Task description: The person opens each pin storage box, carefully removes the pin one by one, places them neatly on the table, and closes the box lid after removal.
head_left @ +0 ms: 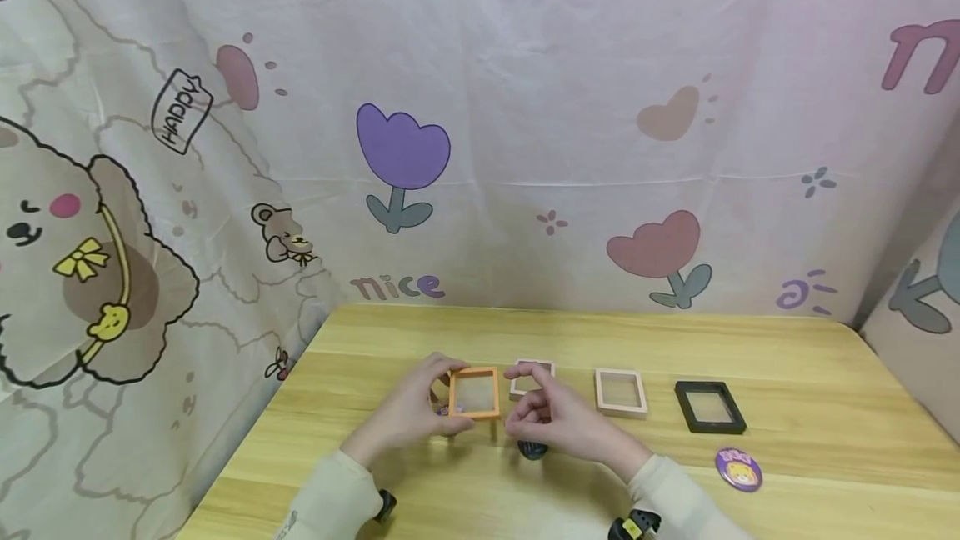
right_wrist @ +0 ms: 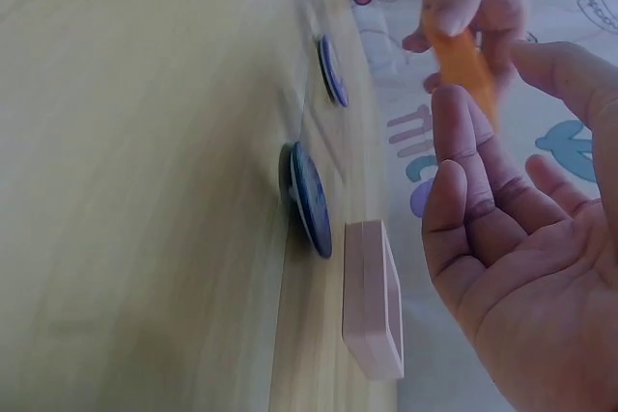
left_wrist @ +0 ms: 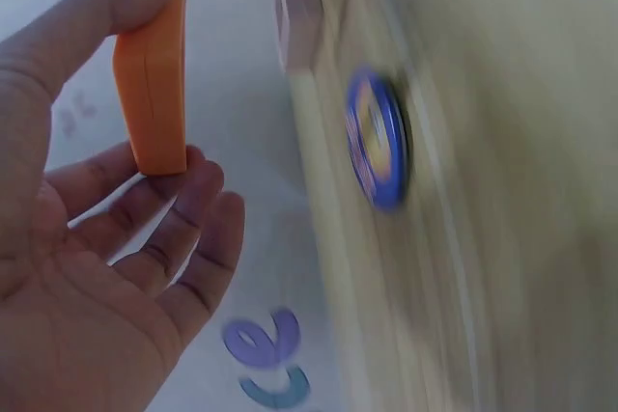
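My left hand [head_left: 448, 394] pinches an orange square frame [head_left: 474, 392] by its left edge and holds it tilted just above the wooden table [head_left: 787, 357]. In the left wrist view the thumb sits on the top edge of the orange frame [left_wrist: 154, 55] and the fingers [left_wrist: 183, 200] sit under it. Just right of the frame hovers my right hand [head_left: 521, 397], its fingers [right_wrist: 463, 171] loosely curled and holding nothing. The right wrist view shows the orange frame [right_wrist: 468, 65] close to the right index fingertip; I cannot tell whether they touch.
A pink frame [head_left: 534, 372] lies behind my right hand, a second pink frame [head_left: 620, 392] and a black frame [head_left: 709, 407] lie further right. A purple badge [head_left: 738, 470] lies near the front right. A dark badge [head_left: 532, 450] sits below my right hand. A printed cloth hangs behind.
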Motion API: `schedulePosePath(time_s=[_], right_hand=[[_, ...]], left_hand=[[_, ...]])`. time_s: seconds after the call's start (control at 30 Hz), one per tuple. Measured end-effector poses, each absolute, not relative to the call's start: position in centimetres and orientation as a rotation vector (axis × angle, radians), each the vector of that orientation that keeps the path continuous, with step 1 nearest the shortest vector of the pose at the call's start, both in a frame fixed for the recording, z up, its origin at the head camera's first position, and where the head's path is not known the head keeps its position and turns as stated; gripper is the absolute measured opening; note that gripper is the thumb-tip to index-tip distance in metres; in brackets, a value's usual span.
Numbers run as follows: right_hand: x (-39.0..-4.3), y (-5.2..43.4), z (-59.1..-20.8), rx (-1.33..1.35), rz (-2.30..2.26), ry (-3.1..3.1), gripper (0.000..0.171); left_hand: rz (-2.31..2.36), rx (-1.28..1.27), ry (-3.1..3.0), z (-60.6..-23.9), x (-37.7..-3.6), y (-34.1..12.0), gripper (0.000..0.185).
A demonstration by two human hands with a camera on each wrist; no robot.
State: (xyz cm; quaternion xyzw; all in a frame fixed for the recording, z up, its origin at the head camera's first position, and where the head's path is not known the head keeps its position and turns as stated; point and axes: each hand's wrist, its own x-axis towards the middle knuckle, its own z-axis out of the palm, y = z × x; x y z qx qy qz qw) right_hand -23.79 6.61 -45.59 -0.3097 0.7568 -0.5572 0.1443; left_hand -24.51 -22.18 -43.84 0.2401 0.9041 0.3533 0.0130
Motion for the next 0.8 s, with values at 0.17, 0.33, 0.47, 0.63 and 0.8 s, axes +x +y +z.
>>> schedulePosePath(time_s=[0.17,0.33,0.47,0.63,0.8], right_hand=[[-23.7,7.8,-45.7,-0.864,-1.613,2.186,0.059],[-23.4,9.0,-45.7,-0.810,-1.632,2.178,0.054],[-23.2,9.7,-45.8,-0.799,-1.656,2.169,0.049],[-23.2,10.4,-45.8,-0.815,-1.639,2.190,0.050],[-23.1,11.2,-45.7,-0.841,-1.630,2.196,0.047]], left_hand=[[0.985,0.620,2.904,-44.6,-27.2,-23.3,0.078],[0.837,0.539,2.945,-44.9,-29.4,-23.7,0.080],[0.764,0.490,2.939,-45.2,-30.6,-23.9,0.079],[0.755,0.497,2.888,-45.6,-31.5,-24.0,0.077],[0.722,0.523,2.872,-45.8,-31.8,-23.8,0.077]])
